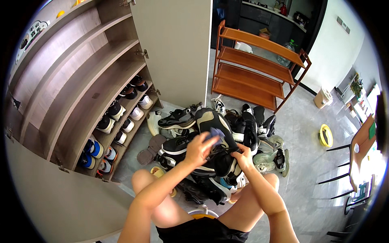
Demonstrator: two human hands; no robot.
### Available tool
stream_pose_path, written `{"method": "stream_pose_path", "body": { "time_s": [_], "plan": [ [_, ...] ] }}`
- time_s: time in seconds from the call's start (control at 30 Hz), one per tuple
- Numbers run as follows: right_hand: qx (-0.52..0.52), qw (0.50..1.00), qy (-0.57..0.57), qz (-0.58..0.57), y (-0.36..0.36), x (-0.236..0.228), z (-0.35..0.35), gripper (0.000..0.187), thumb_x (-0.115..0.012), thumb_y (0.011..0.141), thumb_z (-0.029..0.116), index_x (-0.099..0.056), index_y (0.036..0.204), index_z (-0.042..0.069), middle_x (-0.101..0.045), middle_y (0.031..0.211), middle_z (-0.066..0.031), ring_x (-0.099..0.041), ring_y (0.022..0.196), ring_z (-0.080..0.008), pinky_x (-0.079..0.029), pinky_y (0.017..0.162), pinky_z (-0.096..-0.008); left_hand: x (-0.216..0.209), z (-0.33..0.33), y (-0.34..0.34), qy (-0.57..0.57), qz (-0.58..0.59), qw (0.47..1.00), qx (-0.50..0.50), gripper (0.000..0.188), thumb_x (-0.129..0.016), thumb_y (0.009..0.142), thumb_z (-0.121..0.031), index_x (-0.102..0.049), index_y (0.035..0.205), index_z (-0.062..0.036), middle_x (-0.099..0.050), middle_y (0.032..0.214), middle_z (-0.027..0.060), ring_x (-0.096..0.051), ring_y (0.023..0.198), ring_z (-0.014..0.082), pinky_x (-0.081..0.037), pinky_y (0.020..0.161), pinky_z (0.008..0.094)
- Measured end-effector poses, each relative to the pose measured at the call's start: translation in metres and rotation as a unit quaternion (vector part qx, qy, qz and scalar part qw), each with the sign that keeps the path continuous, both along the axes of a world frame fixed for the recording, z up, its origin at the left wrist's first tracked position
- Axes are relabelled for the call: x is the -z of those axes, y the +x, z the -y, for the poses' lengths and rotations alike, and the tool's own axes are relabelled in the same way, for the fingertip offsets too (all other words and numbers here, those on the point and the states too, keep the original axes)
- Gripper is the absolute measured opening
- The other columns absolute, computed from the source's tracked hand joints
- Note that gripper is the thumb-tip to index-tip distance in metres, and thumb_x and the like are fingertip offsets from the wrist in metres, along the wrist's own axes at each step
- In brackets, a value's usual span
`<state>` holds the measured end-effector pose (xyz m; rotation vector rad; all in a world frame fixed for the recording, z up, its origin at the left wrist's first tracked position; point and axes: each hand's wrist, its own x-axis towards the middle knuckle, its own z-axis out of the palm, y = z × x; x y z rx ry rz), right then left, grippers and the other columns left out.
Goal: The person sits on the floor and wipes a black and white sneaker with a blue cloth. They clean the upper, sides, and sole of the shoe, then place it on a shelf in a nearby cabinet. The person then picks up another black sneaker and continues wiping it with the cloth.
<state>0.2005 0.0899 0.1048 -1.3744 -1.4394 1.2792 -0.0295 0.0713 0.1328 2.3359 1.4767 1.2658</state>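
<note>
Before my knees, my right hand [243,157] grips the near end of a black and beige shoe [210,118], its underside facing up. My left hand [197,150] is closed on a dark blue cloth [214,136], smeared by motion, over the shoe's middle. Under and around both hands spreads a pile of shoes. It includes a black-and-beige sneaker [227,165] just below the held shoe, a black sneaker [176,146] with a white sole to the left, and black shoes [250,129] to the right.
At left, an open shoe cabinet [75,99] holds pairs on its lower shelves. An open cabinet door [172,48] stands beyond the pile. A brown wooden rack [259,65] is at the back. To the right are a waste bin [323,98], a yellow basin [325,136] and a table [360,150].
</note>
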Motion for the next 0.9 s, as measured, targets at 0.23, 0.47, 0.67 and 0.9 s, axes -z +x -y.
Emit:
{"method": "stream_pose_path", "body": {
  "time_s": [0.23, 0.47, 0.67, 0.9],
  "plan": [
    [-0.032, 0.999, -0.009, -0.022, 0.006, -0.006, 0.002, 0.031, -0.063, 0.072, 0.006, -0.066, 0.102, -0.004, -0.067, 0.085, -0.0038, -0.057, 0.079, -0.0109, -0.045, 0.073, -0.0246, -0.01, 0.012, 0.004, 0.083, -0.012, 0.991, 0.108, 0.05, -0.062, 0.072, -0.006, -0.068, 0.119, -0.0239, -0.06, 0.111, 0.0107, -0.062, 0.09, 0.0302, -0.053, 0.075, 0.0379],
    [-0.044, 0.983, -0.115, -0.134, -0.004, -0.026, 0.01, 0.023, -0.059, 0.072, 0.005, -0.068, 0.093, -0.003, -0.065, 0.082, -0.0035, -0.058, 0.076, -0.0127, -0.044, 0.072, -0.0239, -0.009, -0.038, -0.043, 0.143, -0.003, 0.977, -0.155, 0.045, -0.063, 0.076, -0.002, -0.068, 0.116, -0.0203, -0.059, 0.114, 0.0115, -0.059, 0.091, 0.0325, -0.052, 0.076, 0.0403],
    [0.045, 0.96, -0.195, -0.197, -0.001, -0.015, -0.002, 0.017, -0.059, 0.073, 0.008, -0.066, 0.087, 0.001, -0.065, 0.079, -0.0057, -0.06, 0.073, -0.0176, -0.047, 0.069, -0.0269, 0.006, 0.016, 0.005, 0.065, 0.075, 0.995, 0.024, 0.05, -0.063, 0.076, 0.0, -0.064, 0.124, -0.0171, -0.056, 0.116, 0.0201, -0.058, 0.098, 0.0379, -0.05, 0.083, 0.0436],
    [0.021, 0.941, -0.232, -0.247, 0.002, -0.01, -0.004, 0.015, -0.055, 0.075, 0.007, -0.065, 0.084, 0.001, -0.065, 0.078, -0.0073, -0.062, 0.067, -0.0178, -0.05, 0.063, -0.0272, -0.006, -0.01, -0.019, 0.1, 0.058, 0.989, -0.087, 0.044, -0.062, 0.078, -0.002, -0.066, 0.12, -0.0145, -0.058, 0.114, 0.0187, -0.06, 0.099, 0.0376, -0.051, 0.081, 0.043]
  ]
}}
